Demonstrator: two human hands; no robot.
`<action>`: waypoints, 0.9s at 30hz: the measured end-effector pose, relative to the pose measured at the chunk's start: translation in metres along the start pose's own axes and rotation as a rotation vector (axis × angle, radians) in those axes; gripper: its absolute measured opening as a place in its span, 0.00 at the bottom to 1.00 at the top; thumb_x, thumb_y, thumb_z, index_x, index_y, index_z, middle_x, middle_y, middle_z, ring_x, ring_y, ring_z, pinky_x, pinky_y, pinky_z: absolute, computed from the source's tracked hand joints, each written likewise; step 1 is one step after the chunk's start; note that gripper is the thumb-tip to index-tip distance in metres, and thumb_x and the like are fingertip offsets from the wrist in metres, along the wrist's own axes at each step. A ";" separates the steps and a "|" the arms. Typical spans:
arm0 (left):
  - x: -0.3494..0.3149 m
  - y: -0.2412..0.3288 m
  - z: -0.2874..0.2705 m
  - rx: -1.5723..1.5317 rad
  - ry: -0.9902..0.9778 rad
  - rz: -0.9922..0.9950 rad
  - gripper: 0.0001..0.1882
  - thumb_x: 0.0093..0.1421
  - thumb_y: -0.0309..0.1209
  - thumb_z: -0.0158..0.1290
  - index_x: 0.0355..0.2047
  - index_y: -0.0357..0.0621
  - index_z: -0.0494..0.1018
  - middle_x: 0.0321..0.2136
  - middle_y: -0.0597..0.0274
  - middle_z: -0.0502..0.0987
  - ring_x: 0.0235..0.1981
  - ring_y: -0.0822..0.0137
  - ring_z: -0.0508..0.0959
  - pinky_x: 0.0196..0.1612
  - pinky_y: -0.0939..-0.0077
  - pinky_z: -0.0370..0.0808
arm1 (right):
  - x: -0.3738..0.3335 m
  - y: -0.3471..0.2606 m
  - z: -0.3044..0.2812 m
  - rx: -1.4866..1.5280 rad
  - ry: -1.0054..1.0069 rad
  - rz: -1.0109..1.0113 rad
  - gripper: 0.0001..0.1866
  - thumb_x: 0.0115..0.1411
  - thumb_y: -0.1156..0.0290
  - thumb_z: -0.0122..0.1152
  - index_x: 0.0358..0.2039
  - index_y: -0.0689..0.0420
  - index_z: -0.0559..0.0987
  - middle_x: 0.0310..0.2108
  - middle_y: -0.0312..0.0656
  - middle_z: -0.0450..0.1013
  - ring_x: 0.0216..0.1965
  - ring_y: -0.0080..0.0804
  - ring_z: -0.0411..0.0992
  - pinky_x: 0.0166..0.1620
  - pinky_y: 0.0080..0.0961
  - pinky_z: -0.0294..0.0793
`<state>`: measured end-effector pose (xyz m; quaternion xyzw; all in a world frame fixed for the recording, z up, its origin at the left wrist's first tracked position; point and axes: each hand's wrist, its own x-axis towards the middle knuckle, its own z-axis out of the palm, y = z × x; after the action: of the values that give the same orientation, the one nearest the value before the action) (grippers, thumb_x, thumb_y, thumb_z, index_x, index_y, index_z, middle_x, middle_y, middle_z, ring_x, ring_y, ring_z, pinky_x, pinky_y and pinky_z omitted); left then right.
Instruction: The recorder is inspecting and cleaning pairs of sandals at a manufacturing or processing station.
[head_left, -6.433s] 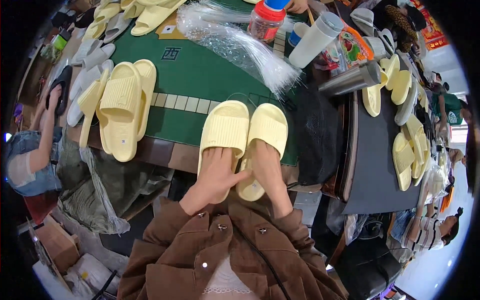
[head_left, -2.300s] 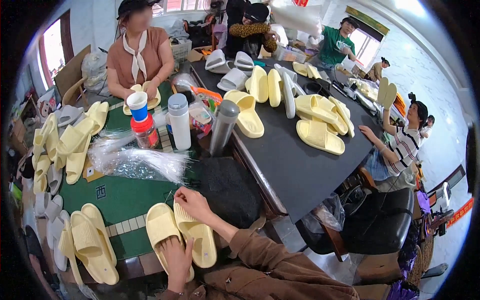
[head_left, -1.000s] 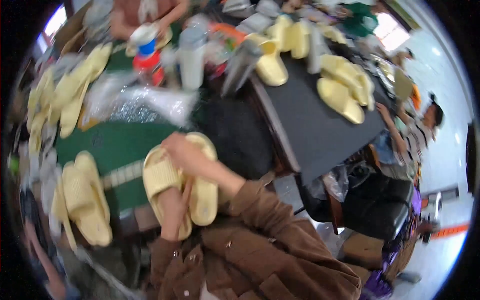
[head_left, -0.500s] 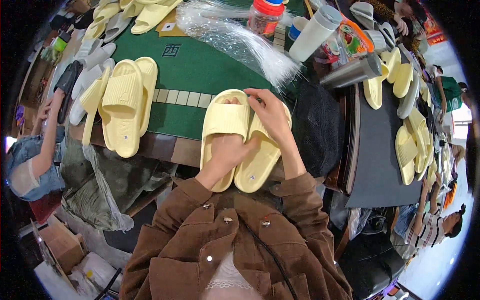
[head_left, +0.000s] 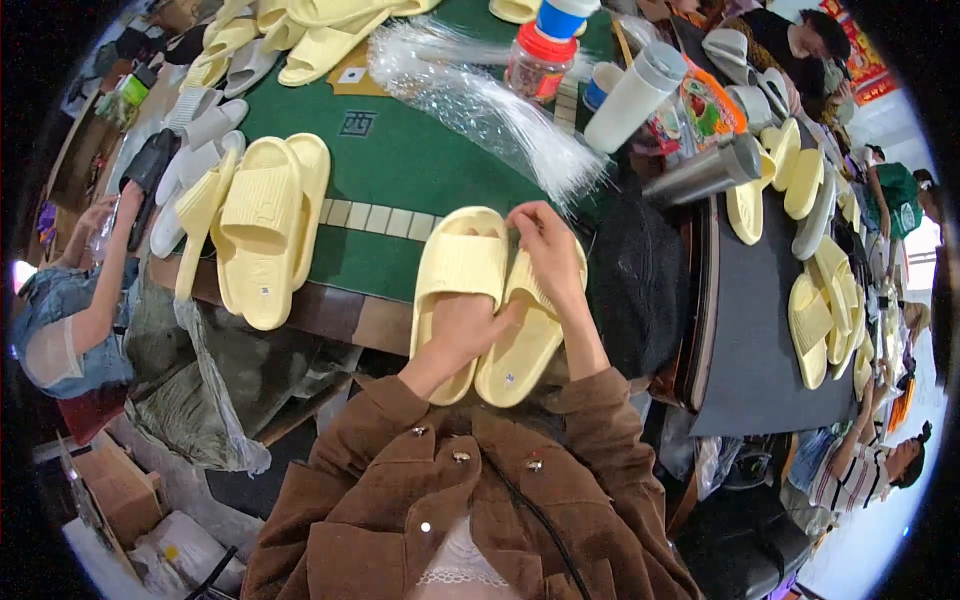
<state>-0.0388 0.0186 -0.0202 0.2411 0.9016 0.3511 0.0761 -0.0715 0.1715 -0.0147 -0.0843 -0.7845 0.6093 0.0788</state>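
Observation:
In front of me, a pair of pale yellow slide slippers stands side by side at the table's near edge. My left hand (head_left: 463,328) reaches under the strap of the left slipper (head_left: 462,262); its fingers are hidden inside, and its thumb lies against the right slipper (head_left: 518,352). Over the right slipper's strap and toe rests my right hand (head_left: 546,246), fingers bent and tips pinched together between the two toes. Whatever that pinch holds is too small to make out. Clear plastic strands (head_left: 500,115) lie in a bundle beyond the slippers.
Several yellow slippers (head_left: 262,225) stand at the table's left edge. At the back right are a red-lidded jar (head_left: 540,65), a white bottle (head_left: 632,100) and a steel tumbler (head_left: 705,170). More slippers (head_left: 812,325) lie on a dark table; other people sit on both sides.
The whole view has shifted, so the table and slippers sit lower in the picture. My left fingertips, seen earlier in the toe opening, are now hidden under the strap. My right fingers have curled more.

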 end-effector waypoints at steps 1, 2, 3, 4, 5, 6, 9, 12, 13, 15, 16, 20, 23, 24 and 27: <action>-0.002 0.001 -0.005 -0.045 -0.177 -0.110 0.29 0.57 0.48 0.52 0.43 0.29 0.72 0.36 0.39 0.76 0.38 0.46 0.77 0.42 0.57 0.73 | -0.001 -0.001 0.001 0.105 0.013 0.028 0.07 0.65 0.72 0.50 0.37 0.62 0.75 0.32 0.36 0.76 0.26 0.17 0.66 0.33 0.16 0.67; -0.004 -0.004 -0.003 -0.037 -0.159 -0.112 0.29 0.57 0.48 0.52 0.43 0.29 0.72 0.36 0.39 0.76 0.38 0.46 0.77 0.42 0.57 0.73 | -0.001 -0.002 0.002 0.124 0.021 0.014 0.07 0.66 0.73 0.47 0.38 0.61 0.74 0.32 0.37 0.76 0.26 0.16 0.65 0.32 0.16 0.67; -0.006 -0.012 0.004 -0.055 -0.064 -0.017 0.27 0.57 0.49 0.51 0.36 0.30 0.73 0.29 0.42 0.75 0.31 0.46 0.76 0.36 0.57 0.73 | -0.001 -0.003 0.001 0.113 0.032 0.043 0.07 0.67 0.73 0.47 0.37 0.61 0.73 0.33 0.37 0.76 0.26 0.17 0.65 0.33 0.16 0.68; -0.007 -0.012 0.005 -0.075 0.026 0.082 0.27 0.58 0.50 0.51 0.30 0.30 0.74 0.22 0.44 0.75 0.23 0.47 0.76 0.30 0.57 0.73 | -0.001 -0.004 -0.001 0.132 0.036 0.058 0.07 0.67 0.73 0.46 0.38 0.61 0.73 0.33 0.38 0.76 0.26 0.17 0.66 0.34 0.16 0.68; -0.008 -0.013 0.005 -0.071 0.037 0.084 0.27 0.58 0.50 0.51 0.30 0.30 0.74 0.22 0.44 0.75 0.23 0.47 0.76 0.30 0.57 0.73 | 0.000 -0.003 -0.002 0.150 0.039 0.073 0.08 0.67 0.73 0.46 0.38 0.61 0.73 0.33 0.39 0.76 0.27 0.17 0.67 0.34 0.16 0.69; -0.009 -0.014 0.004 -0.043 -0.031 0.052 0.28 0.58 0.50 0.51 0.31 0.30 0.74 0.23 0.43 0.75 0.24 0.46 0.76 0.30 0.57 0.73 | 0.000 -0.002 -0.001 0.151 0.035 0.063 0.08 0.67 0.73 0.46 0.38 0.61 0.73 0.33 0.39 0.76 0.27 0.17 0.67 0.34 0.16 0.69; -0.012 -0.016 0.009 0.006 0.027 0.086 0.28 0.58 0.51 0.50 0.28 0.30 0.74 0.23 0.43 0.75 0.25 0.46 0.77 0.31 0.57 0.73 | 0.000 0.003 -0.001 0.254 0.039 0.009 0.08 0.68 0.72 0.45 0.38 0.61 0.72 0.35 0.40 0.76 0.29 0.19 0.68 0.36 0.17 0.69; -0.011 -0.009 0.002 0.071 -0.149 -0.045 0.29 0.59 0.52 0.48 0.25 0.31 0.75 0.20 0.45 0.75 0.22 0.49 0.76 0.28 0.57 0.74 | -0.001 0.005 -0.001 0.385 0.070 0.002 0.08 0.69 0.72 0.43 0.38 0.61 0.71 0.36 0.42 0.75 0.31 0.23 0.71 0.37 0.19 0.70; -0.010 -0.009 0.001 0.074 -0.139 -0.042 0.29 0.59 0.52 0.48 0.25 0.31 0.75 0.20 0.45 0.75 0.22 0.49 0.76 0.28 0.57 0.74 | -0.001 0.006 -0.003 0.386 0.066 -0.009 0.08 0.69 0.72 0.43 0.38 0.61 0.71 0.36 0.42 0.75 0.31 0.23 0.71 0.37 0.19 0.70; -0.010 -0.011 0.004 0.121 -0.139 0.002 0.28 0.60 0.51 0.47 0.26 0.32 0.75 0.20 0.46 0.76 0.22 0.50 0.76 0.27 0.58 0.73 | -0.001 0.011 -0.005 0.254 0.135 -0.023 0.08 0.69 0.73 0.42 0.39 0.61 0.70 0.37 0.40 0.75 0.33 0.23 0.71 0.38 0.19 0.70; -0.010 -0.013 0.007 0.101 0.032 0.114 0.28 0.60 0.52 0.46 0.25 0.33 0.75 0.19 0.48 0.75 0.21 0.50 0.76 0.25 0.58 0.73 | -0.002 0.004 -0.006 0.286 0.124 0.015 0.08 0.69 0.71 0.41 0.39 0.59 0.70 0.38 0.39 0.75 0.37 0.23 0.72 0.38 0.18 0.70; -0.011 -0.015 0.008 0.150 -0.018 0.093 0.28 0.61 0.51 0.46 0.24 0.33 0.75 0.19 0.48 0.75 0.21 0.50 0.76 0.25 0.58 0.73 | -0.006 -0.001 -0.006 0.445 0.214 0.005 0.08 0.71 0.67 0.39 0.39 0.56 0.67 0.40 0.41 0.75 0.45 0.29 0.74 0.38 0.23 0.74; -0.011 -0.013 0.003 0.091 -0.132 0.037 0.30 0.61 0.53 0.46 0.27 0.31 0.74 0.21 0.44 0.75 0.23 0.46 0.76 0.30 0.55 0.73 | -0.008 -0.004 -0.007 0.640 0.382 -0.032 0.08 0.71 0.66 0.38 0.40 0.55 0.65 0.40 0.42 0.74 0.44 0.34 0.75 0.36 0.26 0.76; -0.011 -0.016 0.006 0.094 -0.107 0.049 0.31 0.62 0.54 0.45 0.25 0.31 0.74 0.21 0.44 0.75 0.23 0.47 0.76 0.30 0.55 0.73 | -0.011 -0.006 -0.010 0.663 0.417 -0.045 0.06 0.71 0.64 0.41 0.40 0.52 0.65 0.39 0.40 0.74 0.43 0.34 0.75 0.38 0.27 0.75; -0.012 -0.012 0.003 0.128 -0.061 0.081 0.29 0.62 0.52 0.45 0.20 0.35 0.74 0.17 0.48 0.74 0.20 0.50 0.76 0.25 0.58 0.73 | -0.014 -0.002 -0.014 0.762 0.473 -0.019 0.07 0.70 0.64 0.41 0.40 0.51 0.65 0.35 0.39 0.73 0.43 0.35 0.76 0.38 0.27 0.75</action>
<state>-0.0322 0.0068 -0.0311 0.2922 0.9089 0.2882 0.0738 -0.0545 0.1806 -0.0097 -0.1791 -0.4652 0.8179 0.2872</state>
